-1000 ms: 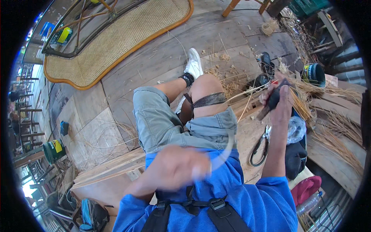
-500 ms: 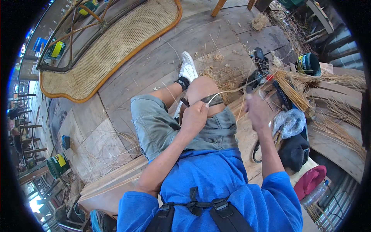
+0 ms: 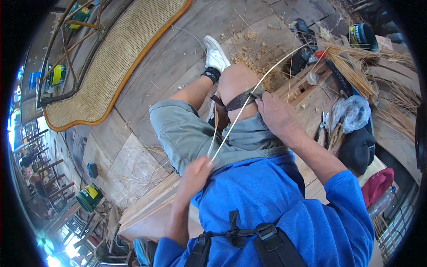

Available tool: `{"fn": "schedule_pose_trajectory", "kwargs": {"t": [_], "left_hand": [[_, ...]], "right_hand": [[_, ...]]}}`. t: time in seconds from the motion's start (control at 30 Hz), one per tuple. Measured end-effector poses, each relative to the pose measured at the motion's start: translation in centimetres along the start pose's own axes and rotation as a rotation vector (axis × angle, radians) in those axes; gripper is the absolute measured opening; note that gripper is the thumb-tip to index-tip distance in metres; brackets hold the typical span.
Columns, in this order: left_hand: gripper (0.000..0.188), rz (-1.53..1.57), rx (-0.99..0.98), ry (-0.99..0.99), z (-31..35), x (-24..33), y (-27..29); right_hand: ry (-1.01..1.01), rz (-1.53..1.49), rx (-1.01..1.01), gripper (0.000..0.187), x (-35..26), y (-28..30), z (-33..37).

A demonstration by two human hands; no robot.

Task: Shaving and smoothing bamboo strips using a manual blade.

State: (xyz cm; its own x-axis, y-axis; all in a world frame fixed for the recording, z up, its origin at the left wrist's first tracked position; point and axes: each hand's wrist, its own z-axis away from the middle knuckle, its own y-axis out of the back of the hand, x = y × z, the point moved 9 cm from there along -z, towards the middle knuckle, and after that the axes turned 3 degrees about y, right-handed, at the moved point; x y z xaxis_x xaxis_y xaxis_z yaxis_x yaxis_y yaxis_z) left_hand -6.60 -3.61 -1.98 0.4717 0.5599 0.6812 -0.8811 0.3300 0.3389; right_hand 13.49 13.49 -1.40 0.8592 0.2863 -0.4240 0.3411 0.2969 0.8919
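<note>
A long pale cane strip slants across my bent knee, its far end up toward the wood shavings. My left hand is closed on its near end by my waist, slightly blurred. My right hand is at the outer side of the knee, thumb and fingers closed where the strip crosses a dark cloth band tied round the leg. Whatever it pinches there is too hidden to make out. Below the band, a brown flap hangs between my legs.
A woven cane panel with a wooden rim lies at far left. To the right are bundled cane strips, pliers, a clear plastic bag, a black cap and a green bucket. Shavings litter the floor.
My left hand has drawn back from the knee to my waist with the strip. My right hand has come in from the right to the knee. The view has shifted slightly.
</note>
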Motion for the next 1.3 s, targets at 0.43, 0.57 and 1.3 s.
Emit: {"fn": "schedule_pose_trajectory", "kwargs": {"t": [0.43, 0.57, 1.3], "left_hand": [[0.031, -0.737, 0.309, -0.038, 8.8, -3.1, 7.4], [0.036, -0.357, 0.254, -0.092, -3.5, 9.7, 4.2], [0.025, 0.279, 0.165, 0.063, 4.7, 0.7, 2.0]], "right_hand": [[0.037, 0.008, -0.062, 0.022, -1.6, 0.6, 0.1], [0.057, -0.031, -0.039, 0.022, -2.5, 0.9, 0.6], [-0.042, -0.565, -0.031, 0.035, 3.6, 4.1, -1.1]]}}
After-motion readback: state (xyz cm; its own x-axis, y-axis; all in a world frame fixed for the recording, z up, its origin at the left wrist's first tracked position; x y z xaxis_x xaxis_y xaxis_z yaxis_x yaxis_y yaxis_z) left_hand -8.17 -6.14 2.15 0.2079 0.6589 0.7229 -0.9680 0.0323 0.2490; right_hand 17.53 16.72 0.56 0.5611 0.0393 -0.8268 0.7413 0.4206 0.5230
